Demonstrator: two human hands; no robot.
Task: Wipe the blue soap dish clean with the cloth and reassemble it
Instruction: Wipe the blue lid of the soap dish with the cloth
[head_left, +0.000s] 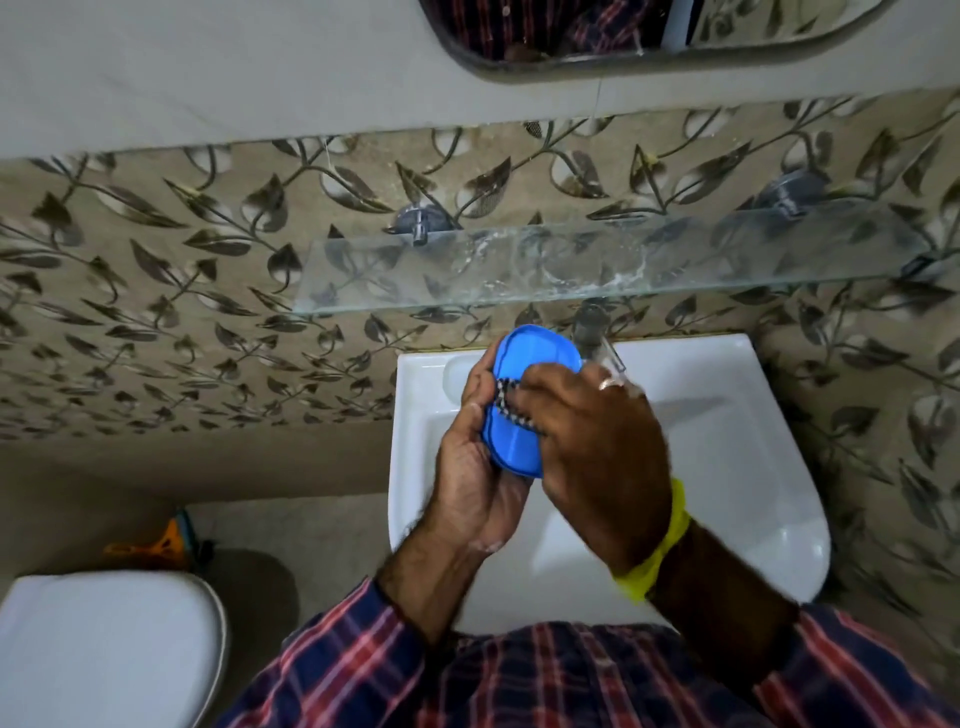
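The blue soap dish (530, 364) is held over the white sink (727, 467), tilted with its flat face toward me. My left hand (467, 467) grips it from the left edge and underneath. A dark checked cloth (511, 402) lies against the dish face, mostly hidden. My right hand (597, 441) covers the dish's right side, fingers curled round the cloth and pressing it onto the blue surface. Whether the dish is in one piece or two cannot be made out.
A glass shelf (597, 260) on metal brackets juts out above the sink, with a tap (592, 332) just behind the dish. A white toilet lid (104, 639) is at the lower left, an orange object (156, 545) on the floor behind it. A mirror (649, 36) hangs above.
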